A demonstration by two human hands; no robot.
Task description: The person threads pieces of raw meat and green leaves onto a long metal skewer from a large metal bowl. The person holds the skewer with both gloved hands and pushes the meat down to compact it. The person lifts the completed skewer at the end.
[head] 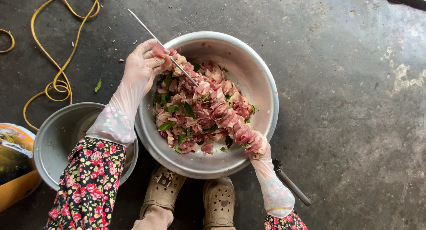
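Two gloved hands work over a wide metal bowl (262,85) set on the dark concrete floor (346,123), and that bowl is heaped with pink raw meat (208,108) mixed with green leaves (167,125). The left hand (142,68) sits at the far left rim, fingers pinched shut around a thin metal skewer (146,28) and a slice of meat pressed against it; the skewer runs from above the hand down and right into the pile. The right hand (258,145) is at the near right edge of the bowl, closed on a clump of meat slices it has gathered there. Both wear thin clear gloves over floral sleeves.

A smaller grey pot (57,136) stands near left, touching or just beside the bowl, partly under the left forearm. A yellow cord (62,65) loops across the floor far left, a dark handle (290,183) lies near right, and a pair of tan clogs (191,196) sits just below the bowl.

The likely trouble is the skewer's point: the glove is thin and the meat slippery, so a slice that slides under pressure could let the tip pierce glove or finger. Meat held at the rim could also drop onto the dirty floor, and the bowl could tip if the hands lean on its edge.
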